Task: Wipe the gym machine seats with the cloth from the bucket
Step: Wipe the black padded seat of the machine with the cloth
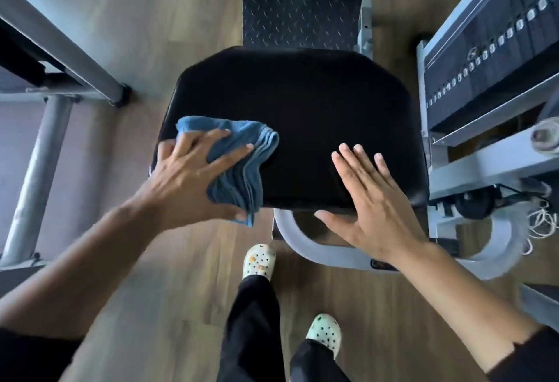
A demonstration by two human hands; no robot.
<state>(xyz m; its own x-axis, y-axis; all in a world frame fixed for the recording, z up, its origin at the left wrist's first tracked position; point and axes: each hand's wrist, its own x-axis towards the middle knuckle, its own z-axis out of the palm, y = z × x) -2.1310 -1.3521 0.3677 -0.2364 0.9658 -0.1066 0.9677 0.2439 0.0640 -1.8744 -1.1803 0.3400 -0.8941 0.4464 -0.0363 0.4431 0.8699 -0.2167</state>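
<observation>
A black padded seat of a gym machine fills the middle of the view. A folded blue cloth lies on the seat's near left corner, hanging a little over the front edge. My left hand presses flat on the cloth with fingers spread. My right hand rests flat on the seat's near right part, fingers straight, thumb over the front edge. No bucket is in view.
A weight stack and grey frame stand close on the right. A grey curved tube runs under the seat front. Grey frame posts stand on the left. A black footplate lies beyond the seat. My feet stand on wood floor.
</observation>
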